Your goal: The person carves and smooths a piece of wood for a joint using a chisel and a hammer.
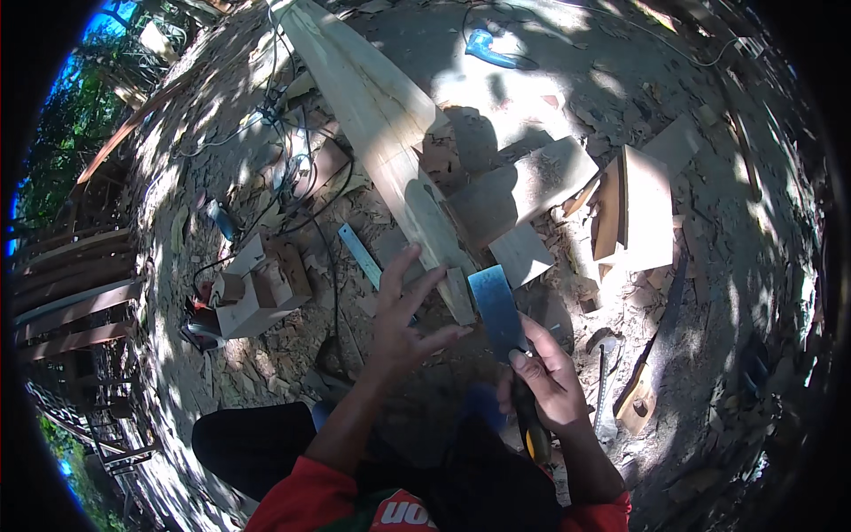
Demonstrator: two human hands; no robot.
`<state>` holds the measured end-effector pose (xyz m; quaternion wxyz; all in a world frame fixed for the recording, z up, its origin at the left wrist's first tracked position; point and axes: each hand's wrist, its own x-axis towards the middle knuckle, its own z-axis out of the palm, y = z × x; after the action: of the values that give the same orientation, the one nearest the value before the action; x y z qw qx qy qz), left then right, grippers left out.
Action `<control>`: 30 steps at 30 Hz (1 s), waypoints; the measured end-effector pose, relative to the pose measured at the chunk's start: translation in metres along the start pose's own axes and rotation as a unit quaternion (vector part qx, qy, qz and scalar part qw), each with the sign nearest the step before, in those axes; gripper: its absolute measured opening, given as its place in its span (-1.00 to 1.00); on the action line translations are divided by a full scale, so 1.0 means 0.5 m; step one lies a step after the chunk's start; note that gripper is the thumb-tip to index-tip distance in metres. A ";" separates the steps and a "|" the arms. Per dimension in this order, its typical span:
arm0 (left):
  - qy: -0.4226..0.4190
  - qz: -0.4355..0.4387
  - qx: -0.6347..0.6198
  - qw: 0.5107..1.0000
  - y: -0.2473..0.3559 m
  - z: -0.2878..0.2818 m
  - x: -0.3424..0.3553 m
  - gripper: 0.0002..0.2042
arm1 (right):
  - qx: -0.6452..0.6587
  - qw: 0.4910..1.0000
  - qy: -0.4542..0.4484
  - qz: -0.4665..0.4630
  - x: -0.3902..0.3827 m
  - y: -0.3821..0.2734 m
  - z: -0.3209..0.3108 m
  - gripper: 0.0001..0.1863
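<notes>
My right hand [551,383] grips a chisel [498,310] with a broad, flat steel blade pointing up and away from me. Its dark handle, marked with yellow, runs down below the palm. My left hand [401,324] is open, fingers spread, and holds nothing. It hovers beside the near end of a long, pale wooden board [377,115], which narrows toward me; from this view I cannot tell whether the fingertips touch it. Just beyond that hand lies a metal ruler [360,254].
Wood blocks [532,189] and an angled wooden piece [645,208] lie right of the board. A cut block [261,301] sits left, near tangled cables [288,160]. A handsaw [638,403] rests at right, a blue power tool [492,50] far off. Shavings cover the ground.
</notes>
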<state>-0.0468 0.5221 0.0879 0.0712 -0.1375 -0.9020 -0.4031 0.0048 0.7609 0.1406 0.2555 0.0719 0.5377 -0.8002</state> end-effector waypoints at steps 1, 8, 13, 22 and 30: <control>0.007 0.004 -0.002 1.000 -0.005 0.001 -0.002 -0.19 | 0.012 1.000 0.004 0.010 0.002 -0.010 0.008 -0.47; 0.033 0.036 0.020 0.999 0.004 0.007 -0.003 -0.20 | -0.299 0.940 0.067 -0.152 -0.008 -0.002 0.009 -0.42; 0.060 0.046 0.024 0.997 0.009 0.017 -0.015 -0.23 | -0.548 0.819 0.063 -0.159 -0.023 -0.018 0.050 -0.46; 0.117 0.043 -0.051 0.991 0.000 0.052 -0.024 -0.20 | -0.581 0.789 0.098 -0.171 -0.008 -0.018 0.065 -0.48; 0.142 0.048 -0.036 0.988 -0.001 0.069 -0.025 -0.21 | -0.601 0.777 0.102 -0.158 -0.004 -0.013 0.074 -0.52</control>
<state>-0.0356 0.5451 0.0614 0.2126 -0.1243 -0.8599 -0.4471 0.0092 0.7305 0.1619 0.0605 -0.1011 0.9361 -0.3316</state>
